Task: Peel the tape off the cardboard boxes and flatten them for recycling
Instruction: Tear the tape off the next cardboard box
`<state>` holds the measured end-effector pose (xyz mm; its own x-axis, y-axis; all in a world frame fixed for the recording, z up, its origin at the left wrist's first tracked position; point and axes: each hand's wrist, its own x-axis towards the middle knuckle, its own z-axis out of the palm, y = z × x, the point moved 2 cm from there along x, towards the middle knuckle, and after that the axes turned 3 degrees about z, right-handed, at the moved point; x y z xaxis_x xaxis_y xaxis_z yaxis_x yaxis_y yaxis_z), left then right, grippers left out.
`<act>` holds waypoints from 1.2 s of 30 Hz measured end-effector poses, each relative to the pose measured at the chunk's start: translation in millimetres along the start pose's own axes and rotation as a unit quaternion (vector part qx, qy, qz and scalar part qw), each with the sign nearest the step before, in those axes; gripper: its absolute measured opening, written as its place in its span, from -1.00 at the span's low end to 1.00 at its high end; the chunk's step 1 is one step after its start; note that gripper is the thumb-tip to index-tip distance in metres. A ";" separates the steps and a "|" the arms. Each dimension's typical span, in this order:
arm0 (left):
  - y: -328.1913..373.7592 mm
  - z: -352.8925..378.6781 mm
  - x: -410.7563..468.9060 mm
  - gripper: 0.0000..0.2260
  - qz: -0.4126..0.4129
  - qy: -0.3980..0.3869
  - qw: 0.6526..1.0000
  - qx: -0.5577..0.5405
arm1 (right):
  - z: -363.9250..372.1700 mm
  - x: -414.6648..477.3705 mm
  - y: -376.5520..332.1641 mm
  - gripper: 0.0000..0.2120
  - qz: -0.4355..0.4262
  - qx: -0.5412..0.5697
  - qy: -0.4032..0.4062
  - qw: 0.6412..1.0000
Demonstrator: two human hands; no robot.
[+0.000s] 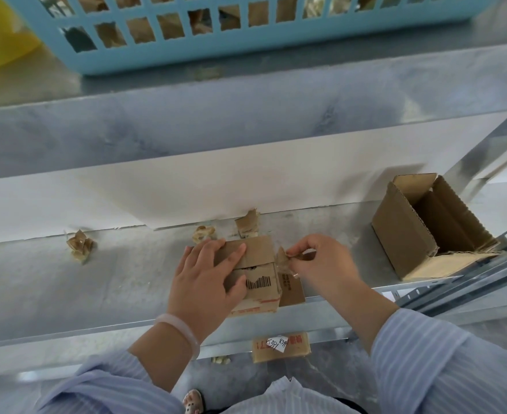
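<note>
On shelf (126, 279), barcoded box (261, 253), tape (282, 259) partly peeled

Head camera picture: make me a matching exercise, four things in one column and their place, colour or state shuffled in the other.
1 small box
2 open box
3 basket
4 tape strip

a light blue
b pinched by the right hand
c pressed under the left hand
d standing apart, far right

Pairs: 1-c, 2-d, 3-a, 4-b
</note>
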<state>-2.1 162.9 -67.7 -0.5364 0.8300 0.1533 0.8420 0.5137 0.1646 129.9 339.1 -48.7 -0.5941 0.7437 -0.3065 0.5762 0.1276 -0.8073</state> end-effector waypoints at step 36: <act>1.4 -0.4 0.3 -0.52 0.001 0.014 1.000 -0.012 | 16.5 -16.3 12.7 -0.64 -0.098 0.077 -0.089 0.988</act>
<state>-1.1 163.7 -67.0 -0.5368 0.8243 0.1800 0.8413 0.5069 0.1877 137.6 317.8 -62.2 -0.7831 0.5858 -0.2088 0.3557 0.1465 -0.9231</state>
